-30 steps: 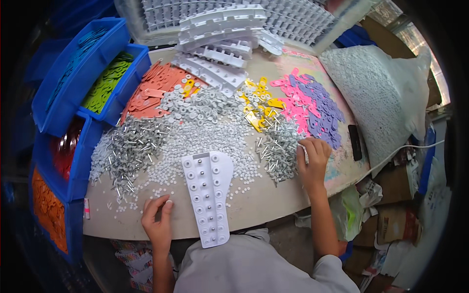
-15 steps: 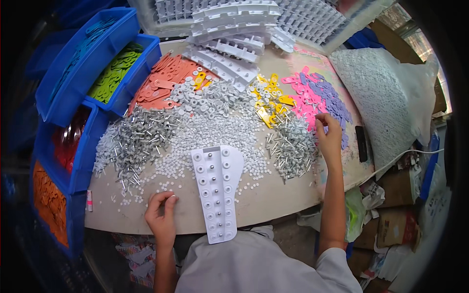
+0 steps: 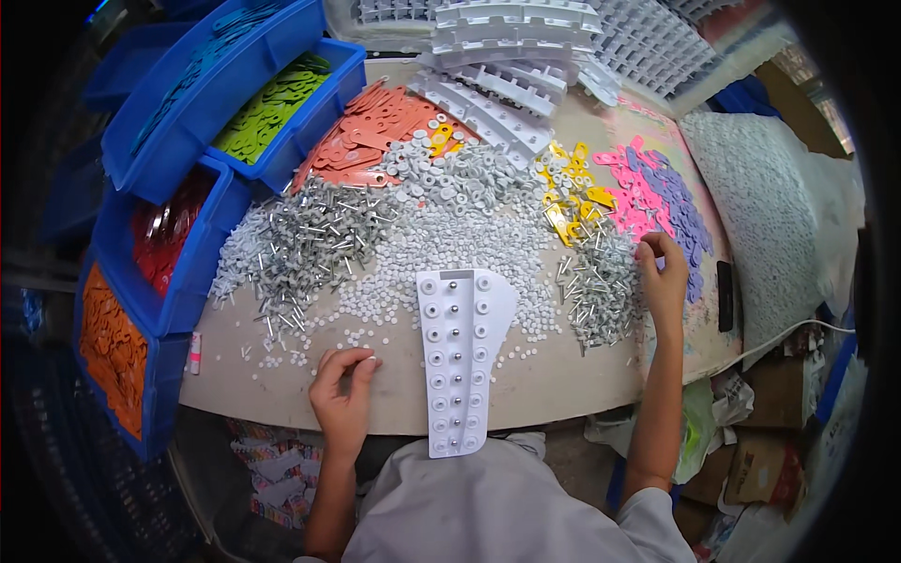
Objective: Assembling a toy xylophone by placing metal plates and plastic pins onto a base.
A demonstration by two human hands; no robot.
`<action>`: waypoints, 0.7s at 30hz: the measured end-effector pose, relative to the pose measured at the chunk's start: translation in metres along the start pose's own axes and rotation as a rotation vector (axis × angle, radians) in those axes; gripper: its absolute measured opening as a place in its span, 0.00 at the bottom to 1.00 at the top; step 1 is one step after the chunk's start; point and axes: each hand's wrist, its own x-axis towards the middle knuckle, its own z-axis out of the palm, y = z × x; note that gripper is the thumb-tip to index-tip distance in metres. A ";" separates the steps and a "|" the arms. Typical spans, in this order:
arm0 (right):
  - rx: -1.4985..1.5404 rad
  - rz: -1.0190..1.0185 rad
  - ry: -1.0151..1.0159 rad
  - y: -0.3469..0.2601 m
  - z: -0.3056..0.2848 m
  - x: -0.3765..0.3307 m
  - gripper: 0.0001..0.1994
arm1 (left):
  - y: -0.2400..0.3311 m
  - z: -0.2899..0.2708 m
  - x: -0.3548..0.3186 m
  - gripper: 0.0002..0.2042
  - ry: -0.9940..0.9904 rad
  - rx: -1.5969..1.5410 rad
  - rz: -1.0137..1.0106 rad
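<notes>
A white plastic tray (image 3: 457,375) with one curved side lies at the near edge of the table, its end over my lap. Rows of round white sockets and a middle row of shiny metal studs line it. Left of it, my left hand (image 3: 343,399) is closed, thumb and forefinger pinching a small white disc (image 3: 374,357). My right hand (image 3: 664,281) hovers by the near end of the pink tabs (image 3: 641,192), beside a heap of metal pins (image 3: 601,291). Its thumb and forefinger are pinched together; what they hold, if anything, I cannot make out.
Small white discs (image 3: 460,230) and another pin heap (image 3: 314,235) cover the middle. Around them lie coral tabs (image 3: 361,131), yellow tabs (image 3: 560,220) and purple tabs (image 3: 676,206). Blue bins (image 3: 178,310) stand left, stacked white trays (image 3: 507,38) behind, a bulging bag (image 3: 751,197) right.
The whole view has shifted, so the table appears further right. My right hand has drawn slightly nearer from the pink tabs. My left hand keeps its pinch beside the tray.
</notes>
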 end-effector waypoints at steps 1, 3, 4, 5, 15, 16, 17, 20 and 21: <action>-0.044 -0.049 0.051 0.003 -0.003 -0.002 0.07 | -0.002 0.000 -0.001 0.03 -0.012 -0.008 0.003; -0.119 -0.087 0.127 0.016 -0.013 -0.005 0.07 | -0.009 0.001 -0.001 0.03 0.019 0.009 0.018; -0.140 -0.090 0.132 0.028 -0.013 -0.005 0.07 | -0.008 -0.001 -0.001 0.03 0.010 0.001 -0.001; -0.160 -0.094 0.138 0.037 -0.016 -0.005 0.08 | -0.006 -0.002 -0.002 0.03 -0.016 -0.020 0.006; -0.216 -0.052 0.201 0.052 -0.033 -0.003 0.10 | -0.004 -0.002 -0.001 0.03 0.016 -0.026 -0.027; -0.192 -0.050 0.197 0.052 -0.032 0.001 0.10 | -0.004 -0.002 0.000 0.03 0.017 -0.035 -0.038; -0.190 -0.050 0.197 0.052 -0.031 0.005 0.10 | -0.003 -0.002 0.000 0.03 0.019 -0.033 -0.037; -0.171 -0.096 0.206 0.046 -0.025 0.020 0.10 | 0.002 0.001 0.001 0.04 0.036 0.002 -0.035; -0.168 -0.120 0.172 0.041 -0.022 0.026 0.10 | 0.002 0.003 0.002 0.05 0.023 -0.005 -0.010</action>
